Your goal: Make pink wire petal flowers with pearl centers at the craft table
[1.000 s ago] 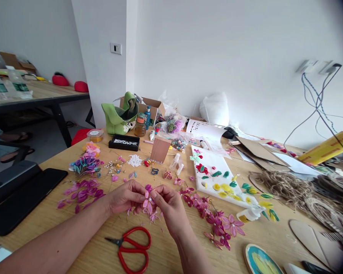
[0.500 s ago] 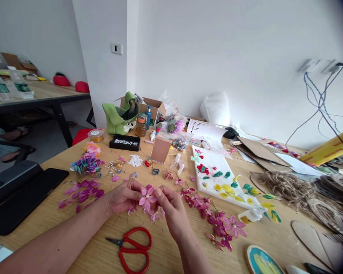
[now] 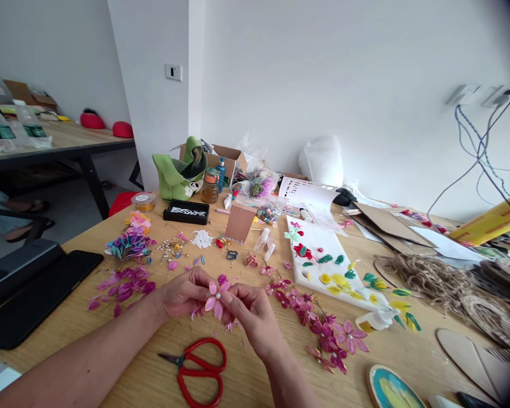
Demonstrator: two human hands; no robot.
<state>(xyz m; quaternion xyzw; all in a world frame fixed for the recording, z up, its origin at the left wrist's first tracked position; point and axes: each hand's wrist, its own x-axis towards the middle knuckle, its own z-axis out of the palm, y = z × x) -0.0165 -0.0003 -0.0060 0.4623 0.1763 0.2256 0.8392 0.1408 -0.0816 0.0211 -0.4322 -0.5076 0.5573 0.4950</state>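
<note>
A pink flower (image 3: 215, 306) with a pearl-like centre is held up above the table between both hands. My left hand (image 3: 186, 294) pinches it from the left. From the right, my right hand (image 3: 251, 314) grips it, the thumb lying over a petal close to the centre; the fingers behind are partly hidden. Loose pale pink pieces lie on the wood beneath. Closer to me rest red-handled scissors (image 3: 202, 369), blades toward the left. Magenta petals (image 3: 125, 288) are heaped left of the hands, and finished-looking magenta flowers (image 3: 325, 334) spread out on the right.
A white foam board (image 3: 318, 266) with yellow, red and green pieces lies to the right, a small glue bottle (image 3: 374, 321) at its near corner. Behind the hands stand a wooden block (image 3: 239, 222), a black tray (image 3: 186, 212) and a green bag (image 3: 174, 177). Twine (image 3: 420, 277) fills the far right.
My right thumb has slid left over the flower, onto a petal near its centre. The flower has shifted slightly left and tilted; both hands still hold it.
</note>
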